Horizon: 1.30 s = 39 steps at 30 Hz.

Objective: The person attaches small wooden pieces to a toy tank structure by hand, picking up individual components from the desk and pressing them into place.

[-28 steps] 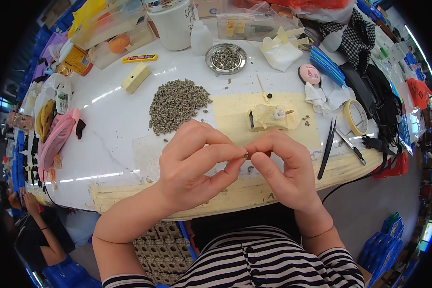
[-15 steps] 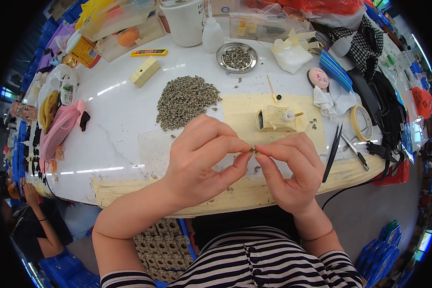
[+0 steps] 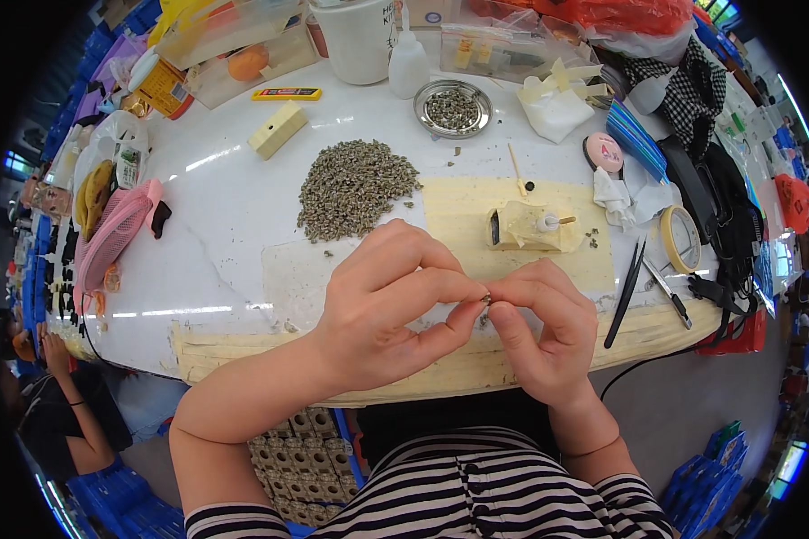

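Between my fingertips, above the front of the table, is a tiny metal part (image 3: 486, 299), mostly hidden by the fingers. My left hand (image 3: 395, 310) pinches it between thumb and forefinger. My right hand (image 3: 548, 328) meets it from the other side, its forefinger and thumb touching the part. Beyond my left hand lies a heap of small grey-brown metal parts (image 3: 355, 189). More such parts fill a round metal dish (image 3: 420, 115) farther back. A block wrapped in masking tape (image 3: 521, 229), with a small stick standing out of it, sits beyond my right hand.
Black tweezers (image 3: 625, 301), a craft knife (image 3: 667, 295) and a tape roll (image 3: 665, 235) lie at the right. A cream block (image 3: 277, 130), a white squeeze bottle (image 3: 408, 67) and a white bucket (image 3: 351, 45) stand at the back. At the left is a pink mesh pouch (image 3: 117, 235). Another person's arm (image 3: 74, 400) shows at lower left.
My fingertips have shifted slightly right and down in the picture and stay together at the part. The view has moved a little; the things on the table lie as before.
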{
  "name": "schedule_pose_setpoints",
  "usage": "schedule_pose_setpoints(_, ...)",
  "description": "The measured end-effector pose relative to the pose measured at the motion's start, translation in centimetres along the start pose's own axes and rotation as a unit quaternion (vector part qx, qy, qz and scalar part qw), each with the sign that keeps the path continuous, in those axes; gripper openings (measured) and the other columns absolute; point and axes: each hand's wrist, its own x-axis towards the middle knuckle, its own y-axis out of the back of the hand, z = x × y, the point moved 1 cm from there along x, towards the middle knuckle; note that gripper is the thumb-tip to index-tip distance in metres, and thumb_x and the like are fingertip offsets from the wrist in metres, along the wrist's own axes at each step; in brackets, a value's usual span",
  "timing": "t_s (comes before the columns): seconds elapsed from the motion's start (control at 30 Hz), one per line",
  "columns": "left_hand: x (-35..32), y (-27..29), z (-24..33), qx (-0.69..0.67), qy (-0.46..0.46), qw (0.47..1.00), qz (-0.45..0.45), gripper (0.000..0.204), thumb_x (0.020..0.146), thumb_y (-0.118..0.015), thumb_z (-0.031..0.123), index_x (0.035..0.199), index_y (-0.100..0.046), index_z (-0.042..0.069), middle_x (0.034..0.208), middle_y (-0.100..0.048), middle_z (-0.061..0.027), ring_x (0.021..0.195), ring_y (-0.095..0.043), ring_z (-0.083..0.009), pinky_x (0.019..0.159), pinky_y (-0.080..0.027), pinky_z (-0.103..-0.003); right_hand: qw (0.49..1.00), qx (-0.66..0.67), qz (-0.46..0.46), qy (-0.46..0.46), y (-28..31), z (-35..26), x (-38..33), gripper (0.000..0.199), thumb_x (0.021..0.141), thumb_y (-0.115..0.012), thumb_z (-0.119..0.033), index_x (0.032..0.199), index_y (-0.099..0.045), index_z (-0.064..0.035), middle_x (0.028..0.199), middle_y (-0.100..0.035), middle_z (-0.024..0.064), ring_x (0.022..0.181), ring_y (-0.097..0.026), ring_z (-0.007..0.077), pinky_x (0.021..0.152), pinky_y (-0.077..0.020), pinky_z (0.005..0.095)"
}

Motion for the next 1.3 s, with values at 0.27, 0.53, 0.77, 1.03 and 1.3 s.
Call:
schedule_pose_setpoints(0.27,-0.11,-0.25,0.12,0.025,0.012,1.000,-0.006,0.028,0.063,-0.081,-0.004,0.087,-0.073,0.006,0.082,-0.065,-0.0046,0.071,-0.059,-0.0194,0.061,-0.044,-0.030,0.994,-0.087,0.036,0.050,-0.04,-0.17,-0.10,0.019,0.073,-0.081,0.000,0.091,-0.075,-0.0036,0.081,-0.068,0.0077,0.070,-0.061,0.0217,0.062,-0.0468,0.0308)
schedule_pose_setpoints(0.53,-0.27,-0.39,-0.03,0.030,0.033,0.999,-0.008,0.026,0.062,-0.081,-0.004,0.085,-0.072,0.006,0.081,-0.065,-0.0049,0.071,-0.060,-0.0189,0.061,-0.044,-0.030,0.978,-0.158,0.055,0.125,-0.42,-0.27,-0.42,0.026,0.069,-0.083,0.000,0.093,-0.075,-0.0049,0.081,-0.067,0.0039,0.070,-0.058,0.0214,0.061,-0.0462,0.0311)
schedule_pose_setpoints(0.77,-0.19,-0.33,-0.01,0.017,0.046,0.999,-0.005,0.025,0.063,-0.081,-0.004,0.084,-0.072,0.006,0.081,-0.065,-0.0046,0.073,-0.060,-0.0188,0.061,-0.044,-0.030,0.974,-0.173,0.055,0.134,-0.45,-0.23,-0.51,0.027,0.069,-0.083,-0.001,0.095,-0.076,-0.0051,0.081,-0.068,0.0038,0.070,-0.058,0.0209,0.062,-0.0459,0.0305)
schedule_pose_setpoints(1.03,-0.24,-0.32,0.00,0.013,0.043,0.999,-0.010,0.026,0.063,-0.081,-0.004,0.085,-0.072,0.006,0.081,-0.065,-0.0043,0.072,-0.060,-0.0184,0.061,-0.044,-0.029,0.972,-0.179,0.066,0.136,-0.56,-0.15,-0.48,0.025,0.069,-0.083,-0.002,0.092,-0.075,-0.0046,0.081,-0.068,0.0049,0.068,-0.059,0.0217,0.061,-0.0464,0.0316)
schedule_pose_setpoints(1.3,-0.16,-0.36,0.20,-0.002,0.002,1.000,-0.015,0.028,0.061,-0.081,-0.004,0.086,-0.072,0.005,0.082,-0.064,-0.0040,0.070,-0.059,-0.0194,0.060,-0.043,-0.030,0.996,-0.070,0.028,0.037,-0.03,0.09,-0.40,0.012,0.076,-0.079,-0.001,0.084,-0.070,-0.0025,0.078,-0.068,0.0091,0.066,-0.061,0.0238,0.061,-0.0472,0.0315)
